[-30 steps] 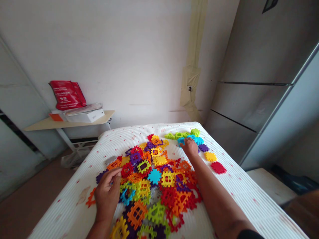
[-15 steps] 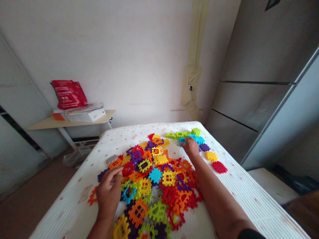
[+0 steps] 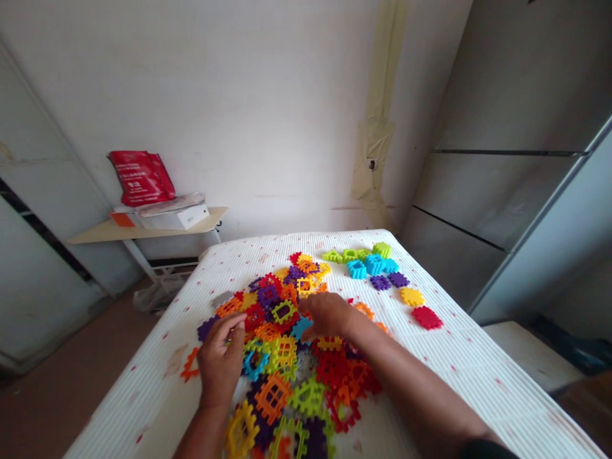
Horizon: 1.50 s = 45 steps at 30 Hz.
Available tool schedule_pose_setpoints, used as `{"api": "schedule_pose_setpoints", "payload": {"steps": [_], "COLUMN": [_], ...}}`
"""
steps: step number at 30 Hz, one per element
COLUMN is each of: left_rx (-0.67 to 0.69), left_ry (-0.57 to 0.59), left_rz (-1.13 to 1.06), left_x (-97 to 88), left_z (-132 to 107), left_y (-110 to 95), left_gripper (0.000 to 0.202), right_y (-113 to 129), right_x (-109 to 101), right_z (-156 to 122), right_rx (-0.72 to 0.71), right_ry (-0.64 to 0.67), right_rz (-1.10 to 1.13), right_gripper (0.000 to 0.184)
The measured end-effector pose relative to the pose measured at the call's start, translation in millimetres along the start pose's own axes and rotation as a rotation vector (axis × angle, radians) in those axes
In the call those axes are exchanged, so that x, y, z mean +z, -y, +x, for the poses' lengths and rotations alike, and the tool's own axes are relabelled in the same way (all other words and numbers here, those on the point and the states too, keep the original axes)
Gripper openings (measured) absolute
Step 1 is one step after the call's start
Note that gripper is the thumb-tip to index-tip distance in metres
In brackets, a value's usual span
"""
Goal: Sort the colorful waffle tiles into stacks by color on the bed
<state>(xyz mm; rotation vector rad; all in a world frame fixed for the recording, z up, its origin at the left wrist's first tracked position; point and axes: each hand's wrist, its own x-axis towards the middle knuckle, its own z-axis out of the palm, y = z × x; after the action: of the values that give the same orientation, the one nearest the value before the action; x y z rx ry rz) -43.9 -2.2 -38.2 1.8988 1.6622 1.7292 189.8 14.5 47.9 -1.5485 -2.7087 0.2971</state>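
Note:
A heap of colourful interlocking plastic tiles (image 3: 287, 357) covers the middle of a white ribbed table (image 3: 468, 376). My right hand (image 3: 327, 315) lies over the heap's centre with curled fingers on a light blue tile (image 3: 301, 328); whether it grips it is unclear. At the heap's left edge my left hand (image 3: 222, 363) rests with fingers bent, touching tiles there. Sorted tiles sit at the far right: green ones (image 3: 356, 254), blue ones (image 3: 373, 264), purple ones (image 3: 389, 280), a yellow one (image 3: 412, 296) and a red one (image 3: 427, 317).
A side shelf (image 3: 143, 229) at the back left carries a red bag (image 3: 141, 177) and a white box (image 3: 179, 218). Grey cabinet panels (image 3: 516, 191) stand to the right. A lone orange tile (image 3: 190, 366) lies left of the heap.
My right hand left the blue tiles at the far right and came back to the heap's centre. The left hand stayed at the left edge. The camera shifted slightly.

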Motion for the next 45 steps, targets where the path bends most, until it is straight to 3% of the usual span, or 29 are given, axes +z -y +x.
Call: {"api": "schedule_pose_setpoints", "payload": {"steps": [5, 10, 13, 17, 21, 25, 31, 38, 41, 45], "left_rx": [0.004, -0.009, -0.017, -0.025, -0.020, -0.031, -0.034, -0.033, -0.036, -0.033], "left_ry": [-0.007, 0.002, 0.003, 0.007, 0.012, 0.018, 0.020, 0.013, 0.011, 0.023], "left_rz": [0.014, 0.017, 0.020, 0.021, 0.020, 0.022, 0.022, 0.021, 0.025, 0.036], "left_x": [-0.5, -0.3, 0.0, 0.4, 0.2, -0.1, 0.1, -1.2, -0.9, -0.6], "left_z": [0.2, -0.1, -0.5, -1.2, -2.0, -2.5, -1.7, -1.4, -1.2, -0.5], "left_y": [-0.9, 1.0, 2.5, 3.1, 3.4, 3.1, 1.5, -2.2, -1.6, 0.1], "left_gripper": [0.024, 0.024, 0.024, 0.024, 0.025, 0.025, 0.026, 0.025, 0.025, 0.025], "right_y": [19.1, 5.1, -17.1, -60.8, -104.0, -126.3, -129.9, -126.1, -117.7, -105.2], "right_x": [20.2, 12.9, 1.0, -4.2, 13.9, 39.3, 52.1, 39.8, 34.1, 32.0], "right_z": [2.4, 3.8, 2.8, 7.4, 18.8, 26.6, 26.1, 20.5, 17.7, 16.7], "right_rx": [0.021, -0.034, -0.015, 0.125, 0.291, 0.376, 0.403, 0.373, 0.402, 0.380], "right_ry": [-0.067, -0.064, -0.136, -0.268, -0.416, -0.463, -0.403, -0.387, -0.381, -0.262], "right_rz": [-0.143, 0.028, 0.193, 0.420, 0.590, 0.563, 0.443, 0.329, 0.171, 0.005], "right_gripper": [0.058, 0.056, 0.060, 0.059, 0.057, 0.057, 0.055, 0.059, 0.061, 0.062]}}
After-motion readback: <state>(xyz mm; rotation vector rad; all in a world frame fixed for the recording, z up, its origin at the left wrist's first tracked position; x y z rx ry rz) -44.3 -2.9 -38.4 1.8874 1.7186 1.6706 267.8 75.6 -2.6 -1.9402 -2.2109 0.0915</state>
